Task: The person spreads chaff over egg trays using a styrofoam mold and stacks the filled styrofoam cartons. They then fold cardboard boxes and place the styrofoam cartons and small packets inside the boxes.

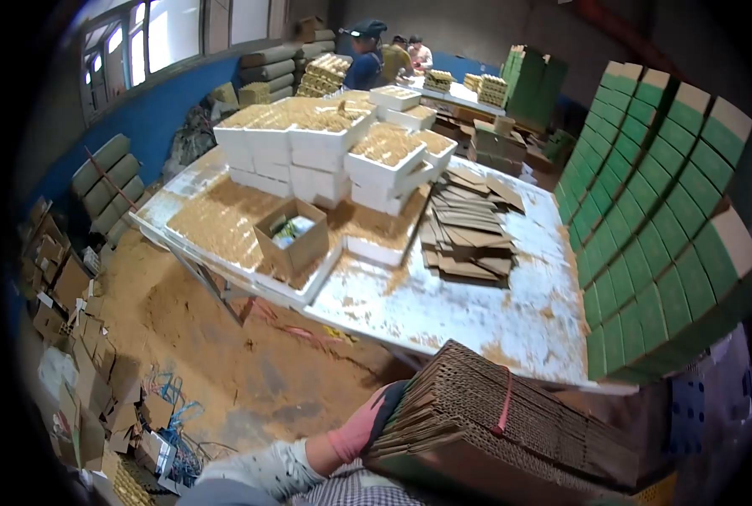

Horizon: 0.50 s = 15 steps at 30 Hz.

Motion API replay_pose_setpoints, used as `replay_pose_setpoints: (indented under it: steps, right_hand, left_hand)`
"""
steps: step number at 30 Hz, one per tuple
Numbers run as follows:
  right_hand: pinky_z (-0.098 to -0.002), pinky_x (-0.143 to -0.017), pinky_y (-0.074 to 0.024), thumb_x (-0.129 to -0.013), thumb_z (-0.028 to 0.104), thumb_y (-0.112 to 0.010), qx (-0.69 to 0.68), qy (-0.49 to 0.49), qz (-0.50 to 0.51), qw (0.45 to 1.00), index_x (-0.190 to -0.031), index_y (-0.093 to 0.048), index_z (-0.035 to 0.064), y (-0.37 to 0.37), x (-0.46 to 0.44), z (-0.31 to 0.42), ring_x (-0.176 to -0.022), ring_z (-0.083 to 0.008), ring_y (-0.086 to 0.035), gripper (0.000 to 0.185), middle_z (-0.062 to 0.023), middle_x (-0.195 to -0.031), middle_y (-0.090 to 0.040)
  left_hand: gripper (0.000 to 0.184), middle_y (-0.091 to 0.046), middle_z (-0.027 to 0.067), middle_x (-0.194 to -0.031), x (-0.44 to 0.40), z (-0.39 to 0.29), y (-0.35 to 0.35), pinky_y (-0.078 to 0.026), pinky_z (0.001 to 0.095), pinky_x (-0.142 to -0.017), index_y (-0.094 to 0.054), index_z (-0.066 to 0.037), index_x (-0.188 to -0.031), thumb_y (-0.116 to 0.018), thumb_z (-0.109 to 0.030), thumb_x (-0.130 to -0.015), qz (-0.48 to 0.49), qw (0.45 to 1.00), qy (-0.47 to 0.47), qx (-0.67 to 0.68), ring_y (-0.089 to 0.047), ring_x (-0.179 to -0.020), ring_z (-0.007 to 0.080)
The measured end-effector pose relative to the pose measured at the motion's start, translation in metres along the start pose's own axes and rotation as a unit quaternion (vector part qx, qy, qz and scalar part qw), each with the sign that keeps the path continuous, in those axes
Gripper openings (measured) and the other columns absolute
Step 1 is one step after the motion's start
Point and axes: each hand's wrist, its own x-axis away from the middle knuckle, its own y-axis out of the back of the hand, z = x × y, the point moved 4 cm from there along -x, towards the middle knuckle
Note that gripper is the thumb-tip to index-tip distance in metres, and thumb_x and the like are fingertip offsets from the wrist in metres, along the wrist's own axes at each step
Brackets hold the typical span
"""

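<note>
A thick bundle of flat cardboard pieces fills the lower right, in front of my body. A red tie runs across its corrugated edges. My left hand, in a pink and black glove, grips the left end of the bundle; its fingertips are partly hidden by the cardboard. My right hand does not show. Just beyond the bundle is the near edge of a white-topped table, where a pile of flat brown cardboard lies.
Green cartons stand stacked along the table's right side. White foam boxes filled with sawdust-like material and a small open carton occupy its left. Scrap cardboard litters the floor at left. People stand at a far table.
</note>
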Motion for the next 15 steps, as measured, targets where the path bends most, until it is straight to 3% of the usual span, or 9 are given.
replay_pose_setpoints:
  steps: [2,3,4,5,7,8,10,11,15]
  right_hand:
    - [-0.0316,-0.095,-0.0325,-0.09,0.032,-0.056,0.002,0.001,0.004,1.0,-0.122,-0.052,0.0041,-0.01,-0.027,0.005,-0.111,-0.0169,-0.044,0.043,-0.0063,-0.12,-0.051]
    - [-0.0316,-0.096,-0.032,-0.09,0.032,-0.056,0.005,0.006,0.007,1.0,-0.122,-0.051,0.004,-0.012,-0.04,0.005,-0.112,-0.017,-0.043,0.043,-0.0064,-0.121,-0.051]
    - [-0.0316,-0.097,-0.0316,-0.09,0.032,-0.056,0.005,0.015,0.014,1.0,-0.123,-0.051,0.0038,-0.014,-0.055,0.007,-0.113,-0.0171,-0.043,0.044,-0.0065,-0.121,-0.05]
    - [-0.0317,-0.097,-0.0311,-0.09,0.032,-0.056,0.006,0.027,0.024,0.999,-0.123,-0.051,0.0037,-0.015,-0.072,0.012,-0.113,-0.0172,-0.042,0.044,-0.0067,-0.122,-0.05]
    - [-0.0318,-0.099,-0.0302,-0.089,0.032,-0.056,0.011,0.051,0.04,0.998,-0.124,-0.051,0.0035,-0.019,-0.105,0.03,-0.115,-0.0173,-0.041,0.045,-0.0069,-0.123,-0.049]
    - [-0.0318,-0.099,-0.0298,-0.089,0.032,-0.056,0.012,0.062,0.052,0.997,-0.124,-0.05,0.0034,-0.022,-0.127,0.043,-0.116,-0.0174,-0.041,0.045,-0.007,-0.124,-0.049]
    - [-0.0319,-0.1,-0.0289,-0.089,0.032,-0.057,0.008,0.082,0.065,0.995,-0.124,-0.05,0.0031,-0.028,-0.165,0.06,-0.118,-0.0176,-0.04,0.046,-0.0072,-0.126,-0.048]
    - [-0.032,-0.101,-0.0284,-0.089,0.032,-0.057,0.002,0.091,0.071,0.993,-0.125,-0.05,0.003,-0.033,-0.185,0.068,-0.119,-0.0177,-0.04,0.047,-0.0073,-0.126,-0.048]
    - [-0.0321,-0.104,-0.0266,-0.089,0.032,-0.057,-0.008,0.109,0.119,0.987,-0.126,-0.049,0.0026,-0.066,-0.256,0.075,-0.122,-0.0181,-0.038,0.048,-0.0078,-0.129,-0.047]
  left_hand:
    - [0.04,-0.048,0.0125,-0.126,-0.017,0.012,0.03,-0.037,0.0311,-0.1,-0.04,-0.001,-0.131,-0.04,-0.022,-0.097,-0.066,0.98,0.057,0.179,-0.046,-0.117,0.0235]
    - [0.038,-0.05,0.0113,-0.124,-0.026,0.028,0.04,-0.04,0.0305,-0.097,-0.042,-0.001,-0.129,-0.039,-0.023,-0.098,-0.085,0.926,0.107,0.351,-0.049,-0.114,0.0221]
    - [0.037,-0.052,0.0101,-0.122,-0.031,0.038,0.043,-0.042,0.0299,-0.095,-0.044,-0.002,-0.128,-0.037,-0.024,-0.099,-0.103,0.839,0.152,0.512,-0.051,-0.111,0.0206]
    - [0.038,-0.056,0.0069,-0.117,-0.046,0.011,0.048,-0.045,0.0277,-0.09,-0.048,-0.003,-0.125,-0.035,-0.028,-0.1,-0.133,0.866,0.155,0.456,-0.054,-0.105,0.0161]
    - [0.045,-0.056,0.0081,-0.116,-0.083,-0.022,0.062,-0.045,0.0308,-0.091,-0.047,0.0,-0.126,-0.03,-0.034,-0.1,-0.132,0.869,0.138,0.456,-0.055,-0.102,0.0183]
    - [0.048,-0.057,0.0092,-0.116,-0.099,-0.057,0.065,-0.045,0.0318,-0.091,-0.047,0.001,-0.125,-0.029,-0.036,-0.1,-0.145,0.935,0.113,0.303,-0.055,-0.102,0.0201]
    - [0.039,-0.054,0.0125,-0.123,-0.14,-0.036,0.11,-0.043,0.0378,-0.096,-0.045,-0.001,-0.129,-0.031,-0.021,-0.099,-0.019,0.881,0.004,0.473,-0.052,-0.111,0.0225]
    - [0.039,-0.054,0.0119,-0.124,-0.16,-0.041,0.125,-0.042,0.0376,-0.096,-0.044,-0.002,-0.129,-0.032,-0.021,-0.098,-0.032,0.887,-0.008,0.46,-0.051,-0.112,0.0225]
    - [0.039,-0.052,0.0095,-0.127,-0.224,-0.054,0.168,-0.041,0.0369,-0.097,-0.044,-0.005,-0.13,-0.037,-0.021,-0.096,-0.16,0.95,0.074,0.256,-0.048,-0.116,0.0228]
